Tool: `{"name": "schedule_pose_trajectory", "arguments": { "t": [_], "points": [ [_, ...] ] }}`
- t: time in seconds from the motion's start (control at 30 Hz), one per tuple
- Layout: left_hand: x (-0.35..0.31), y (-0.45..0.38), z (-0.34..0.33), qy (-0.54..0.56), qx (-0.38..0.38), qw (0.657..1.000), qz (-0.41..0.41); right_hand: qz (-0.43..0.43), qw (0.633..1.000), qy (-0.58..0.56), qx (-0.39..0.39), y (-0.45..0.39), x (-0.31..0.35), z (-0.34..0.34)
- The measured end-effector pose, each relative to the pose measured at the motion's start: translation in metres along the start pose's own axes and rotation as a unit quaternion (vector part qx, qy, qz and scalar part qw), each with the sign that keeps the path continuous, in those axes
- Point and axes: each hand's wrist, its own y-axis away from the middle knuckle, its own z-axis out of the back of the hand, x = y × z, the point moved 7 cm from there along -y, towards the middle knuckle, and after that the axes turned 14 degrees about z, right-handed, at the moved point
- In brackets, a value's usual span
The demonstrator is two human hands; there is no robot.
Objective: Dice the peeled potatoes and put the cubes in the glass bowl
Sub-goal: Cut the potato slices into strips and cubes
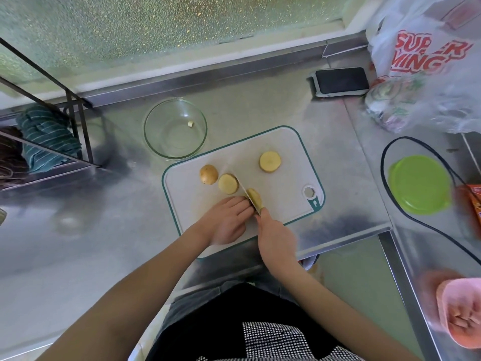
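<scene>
Bare forearms w/o sleeves, dark grey trousers [208,295], blk-white checked top [273,340]

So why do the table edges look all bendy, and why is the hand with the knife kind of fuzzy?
In the head view, the wide-angle lens bows the straight edges of the steel counter. The right hand holding the knife looks smeared, probably from moving. Window light puts pale glare patches on the metal, and the pink thing near the corner is stretched and soft.
</scene>
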Motion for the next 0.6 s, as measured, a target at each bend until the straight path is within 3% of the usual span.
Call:
{"name": "schedule_pose_trajectory", "arguments": {
  "t": [0.13,0.27,0.37,0.47,0.6],
  "points": [
    [0.001,-0.001,0.002,0.007,0.004,1.0,-0.006,0.011,0.998,0.001,-0.065,-0.004,0.001,0.012],
    [-0.001,0.001,0.004,0.008,0.001,1.0,-0.007,0.004,0.988,-0.146,-0.045,-0.009,-0.02,0.012],
    [0.0,0.002,0.005,-0.008,0.002,1.0,-0.004,0.006,0.987,-0.134,-0.089,-0.011,-0.028,0.022],
    [0.004,0.012,0.005,-0.027,-0.01,1.0,-0.001,-0.014,0.97,-0.199,-0.139,-0.005,-0.028,0.026],
    [0.01,0.02,0.001,-0.053,-0.026,0.998,0.017,0.008,0.978,-0.182,-0.099,0.002,-0.015,0.021]
  ]
}}
